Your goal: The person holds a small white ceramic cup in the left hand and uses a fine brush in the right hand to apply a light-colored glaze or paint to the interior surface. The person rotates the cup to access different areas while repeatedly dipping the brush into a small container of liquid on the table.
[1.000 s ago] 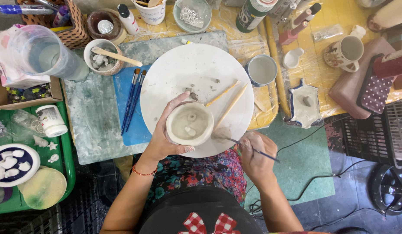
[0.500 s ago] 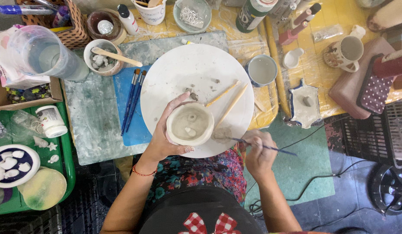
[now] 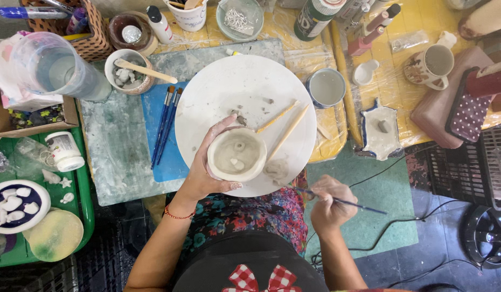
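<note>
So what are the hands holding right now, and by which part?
Left hand cups the small clay bowl around its outer wall. Right hand pinches a thin brush along its handle.

Wet clay, wood and plastic on a messy table

The small bowl (image 3: 237, 155) looks like raw grey clay, matt and lumpy, on a smooth matt white round board (image 3: 229, 92). Two sticks (image 3: 285, 125) are bare pale wood. The mat (image 3: 163, 135) is blue, probably plastic. Glossy crinkled film covers the yellow table (image 3: 393, 81); the basket (image 3: 91, 40) is woven wicker.
</note>
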